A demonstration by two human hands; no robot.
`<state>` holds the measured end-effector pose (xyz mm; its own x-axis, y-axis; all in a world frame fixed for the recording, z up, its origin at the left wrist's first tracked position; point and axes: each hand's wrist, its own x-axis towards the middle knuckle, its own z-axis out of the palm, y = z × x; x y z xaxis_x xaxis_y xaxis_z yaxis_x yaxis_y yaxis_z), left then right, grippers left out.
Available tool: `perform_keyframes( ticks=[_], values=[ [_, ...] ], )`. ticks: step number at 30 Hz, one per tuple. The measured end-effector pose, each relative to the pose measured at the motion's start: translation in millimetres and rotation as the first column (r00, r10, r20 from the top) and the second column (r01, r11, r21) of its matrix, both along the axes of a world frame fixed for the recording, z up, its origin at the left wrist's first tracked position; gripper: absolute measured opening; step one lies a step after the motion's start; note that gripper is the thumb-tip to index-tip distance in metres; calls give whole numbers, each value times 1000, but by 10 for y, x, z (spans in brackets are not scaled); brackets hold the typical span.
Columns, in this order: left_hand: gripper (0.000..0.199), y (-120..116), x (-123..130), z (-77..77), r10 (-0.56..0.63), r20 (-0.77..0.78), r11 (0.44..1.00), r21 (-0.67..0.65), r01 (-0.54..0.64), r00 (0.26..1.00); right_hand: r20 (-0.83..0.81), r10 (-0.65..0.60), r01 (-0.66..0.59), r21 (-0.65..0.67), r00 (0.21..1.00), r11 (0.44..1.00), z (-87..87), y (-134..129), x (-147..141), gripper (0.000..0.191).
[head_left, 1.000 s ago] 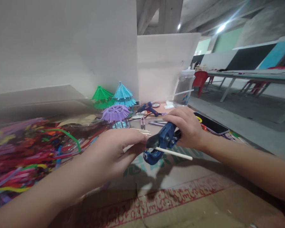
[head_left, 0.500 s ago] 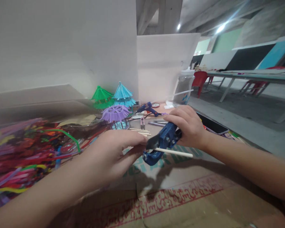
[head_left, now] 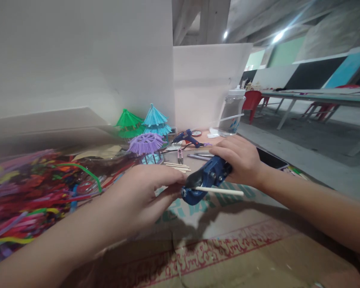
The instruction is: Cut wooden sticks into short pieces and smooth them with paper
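1. Beneath both forearms lay a flat brown cardboard sheet (head_left: 242,264), printed in red and green.
2. Left of the hands spread a multicoloured heap of fuzzy craft stems (head_left: 26,192).
3. The right hand (head_left: 242,160) gripped the handles of a blue cutter (head_left: 212,171) with a dark blade; the left hand (head_left: 151,192) was pinched beside it.
4. Beyond stood a purple fuzzy-roofed model (head_left: 146,143).
5. Across the cutter's mouth ran a slim, round, pale wooden stick (head_left: 223,191), its left end in the left hand's pinch.

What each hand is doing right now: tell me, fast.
Left hand: closed, apparently pinching the pale stick; the pinched end is hidden.
Right hand: closed, holding the blue cutter.
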<state>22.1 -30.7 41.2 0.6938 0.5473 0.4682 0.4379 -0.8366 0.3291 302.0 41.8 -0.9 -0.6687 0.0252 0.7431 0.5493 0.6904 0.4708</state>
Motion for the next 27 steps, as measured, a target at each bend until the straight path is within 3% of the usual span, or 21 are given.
perform_keyframes(
  ticks=[15,27],
  values=[
    [23,-17,-22,-51,-57,13,998,-27,57,998,33,-1,-3,129,999,992,67,-34,-22,22],
    [23,-13,-27,-68,-39,-28,996,-76,37,999,41,-17,12,123,999,992,76,-87,-58,29]
  ],
)
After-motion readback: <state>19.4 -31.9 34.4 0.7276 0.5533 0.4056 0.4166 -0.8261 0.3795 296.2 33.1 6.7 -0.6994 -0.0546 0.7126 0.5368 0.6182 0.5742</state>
